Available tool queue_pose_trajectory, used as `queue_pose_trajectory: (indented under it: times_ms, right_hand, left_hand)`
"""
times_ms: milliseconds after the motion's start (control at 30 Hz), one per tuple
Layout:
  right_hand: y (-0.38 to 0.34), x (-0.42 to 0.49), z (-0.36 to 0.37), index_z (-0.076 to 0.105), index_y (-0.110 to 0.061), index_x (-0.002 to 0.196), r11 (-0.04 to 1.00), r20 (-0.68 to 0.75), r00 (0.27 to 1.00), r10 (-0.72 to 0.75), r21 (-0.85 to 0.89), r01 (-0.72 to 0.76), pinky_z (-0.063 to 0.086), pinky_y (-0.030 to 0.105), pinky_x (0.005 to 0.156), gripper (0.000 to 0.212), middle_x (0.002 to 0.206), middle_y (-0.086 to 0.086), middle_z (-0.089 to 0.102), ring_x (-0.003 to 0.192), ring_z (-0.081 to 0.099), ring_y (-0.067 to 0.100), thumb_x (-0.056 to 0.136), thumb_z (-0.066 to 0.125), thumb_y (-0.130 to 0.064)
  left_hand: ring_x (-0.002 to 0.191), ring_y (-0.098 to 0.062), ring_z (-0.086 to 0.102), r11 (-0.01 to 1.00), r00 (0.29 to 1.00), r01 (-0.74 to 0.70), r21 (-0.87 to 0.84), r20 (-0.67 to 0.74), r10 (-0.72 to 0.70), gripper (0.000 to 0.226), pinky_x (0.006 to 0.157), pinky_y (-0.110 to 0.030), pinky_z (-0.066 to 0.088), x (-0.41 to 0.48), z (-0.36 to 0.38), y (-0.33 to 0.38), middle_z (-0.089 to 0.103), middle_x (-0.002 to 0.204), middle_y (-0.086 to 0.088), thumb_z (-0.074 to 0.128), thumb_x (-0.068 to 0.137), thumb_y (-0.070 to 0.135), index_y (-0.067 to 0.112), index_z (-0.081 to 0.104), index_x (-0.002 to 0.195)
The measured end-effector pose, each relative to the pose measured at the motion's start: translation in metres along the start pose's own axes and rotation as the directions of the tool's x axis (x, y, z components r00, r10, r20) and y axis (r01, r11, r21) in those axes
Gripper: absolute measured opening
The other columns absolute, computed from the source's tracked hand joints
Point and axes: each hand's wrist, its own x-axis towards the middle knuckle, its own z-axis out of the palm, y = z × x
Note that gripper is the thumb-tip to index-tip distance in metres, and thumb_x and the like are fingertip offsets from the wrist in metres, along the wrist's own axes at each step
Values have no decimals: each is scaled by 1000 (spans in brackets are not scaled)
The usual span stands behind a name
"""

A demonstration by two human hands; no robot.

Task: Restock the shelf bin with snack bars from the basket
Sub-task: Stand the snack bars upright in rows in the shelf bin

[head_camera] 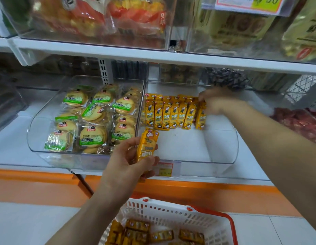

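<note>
Wrappers on these snack bars [171,114] look like thin glossy foil, so my guess is light, a bit slippery and crinkly, with a firmish stick inside that won't love being squeezed. I'd grab them across the long sides around the middle, not by the sealed ends, which would just fold.

The left hand [129,163] sits at 6 o'clock of the shelf bin [224,156], palm up and wrist bent back. Thumb and fingers are curled round one held bar [147,145] standing on end, with what looks like another tucked underneath.

The right hand [217,103] reaches in from 3 o'clock, forearm stretched over the bin wall. Its fingers are curled over the top of the end bar [201,117], seemingly pinching it upright against the row.

That row stands at the bin's 11 o'clock corner, next to the cookie bin [93,117]. More bars lie loose in the basket [171,214] at 6 o'clock, below the shelf.
</note>
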Motion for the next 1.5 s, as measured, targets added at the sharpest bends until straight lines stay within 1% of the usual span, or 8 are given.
queue_pose_trajectory:
  times_ms: [167, 333, 467, 600, 867, 1033, 1333, 1500]
  right_hand:
    - [-16, -71, -17, 69, -25, 110, 947, -277, 960, -49, 293, 132, 54, 33, 82, 29, 107, -2, 71, 97, 66, 22, 82, 72, -32]
    - [-71, -154, -25, 67, -30, 108, 356, -141, 969, -204, 911, 207, 51, 23, 68, 22, 98, -2, 72, 81, 67, 13, 92, 69, -15]
    - [-99, -185, -17, 65, -28, 118, 196, -103, 963, -248, 968, 154, 60, 31, 70, 24, 109, -6, 65, 88, 71, 18, 95, 66, -19]
    - [-99, -195, -12, 63, -21, 102, 129, -22, 981, -192, 990, 47, 57, 36, 70, 16, 101, 2, 69, 76, 70, 16, 90, 71, -15]
    - [-104, -209, -4, 69, -26, 89, 298, -78, 961, -266, 941, 159, 58, 44, 76, 4, 91, -7, 72, 84, 70, 23, 90, 72, -28]
    - [-99, -206, -8, 55, -38, 121, 70, -82, 977, -196, 993, 98, 60, 34, 67, 33, 103, -9, 69, 86, 73, 19, 93, 69, -28]
    - [-61, -180, -28, 63, -27, 96, 272, -226, 961, -159, 926, 263, 53, 20, 69, 32, 101, 1, 60, 67, 66, 9, 78, 83, -11]
    - [-16, -119, -24, 67, -18, 104, 647, -285, 959, -8, 729, 222, 56, 39, 80, 30, 94, 5, 70, 78, 68, 24, 79, 81, -8]
  left_hand:
    - [99, -26, 76, 1000, 1000, 13, -10, 27, -13, 59, 86, -47, 61, -5, 2, 2, 78, 108, -1, 77, 67, 32, 15, 56, 119]
    - [101, -29, 76, 997, 997, 23, -68, 70, -19, 47, 84, -40, 62, -15, 13, 1, 77, 107, -2, 80, 72, 29, 16, 64, 115]
    - [97, -29, 76, 998, 995, 17, -62, 97, -11, 23, 78, -29, 60, -23, 23, 6, 76, 110, -8, 80, 86, 16, 23, 75, 108]
    - [89, -24, 78, 999, 1000, -9, -49, 13, 9, 47, 70, -24, 59, -34, 29, 10, 78, 100, -1, 83, 75, 27, 22, 67, 120]
    - [98, -19, 76, 999, 996, -26, 29, -82, 28, 68, 82, -39, 60, -35, 21, 16, 77, 108, -2, 83, 61, 49, 24, 67, 122]
    - [99, -18, 75, 983, 995, -96, 158, -7, 99, 43, 81, -39, 62, -32, 26, 16, 78, 103, 3, 79, 71, 42, 29, 73, 112]
    - [100, 4, 65, 828, 963, -239, 507, 12, 271, 52, 78, -15, 54, -17, 20, 29, 69, 108, 24, 79, 79, 40, 37, 59, 127]
    - [109, -9, 57, 651, 909, -131, 748, -172, 380, 67, 87, -31, 50, 0, -3, 24, 60, 127, 14, 79, 83, 42, 28, 49, 141]
